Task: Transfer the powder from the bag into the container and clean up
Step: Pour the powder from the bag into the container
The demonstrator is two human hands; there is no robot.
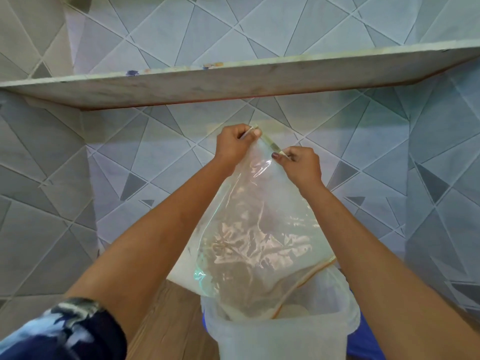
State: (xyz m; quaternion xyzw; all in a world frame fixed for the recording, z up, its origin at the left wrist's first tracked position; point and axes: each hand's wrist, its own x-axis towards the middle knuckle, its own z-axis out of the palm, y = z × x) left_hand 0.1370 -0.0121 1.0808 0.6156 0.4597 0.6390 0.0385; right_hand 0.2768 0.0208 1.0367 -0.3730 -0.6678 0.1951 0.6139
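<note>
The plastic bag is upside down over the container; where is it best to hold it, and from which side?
Hold the plastic bag by its sealed bottom edge, now on top, one grip at each corner, as the left hand and right hand do. Come from above: its open mouth hangs down into the container.

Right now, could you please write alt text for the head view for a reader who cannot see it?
Two bare hands, left hand and right hand, hold a clear plastic bag upside down by its bottom edge, its mouth lowered into a white container. Behind is a wall of grey geometric tiles with a shelf above the hands.
</note>
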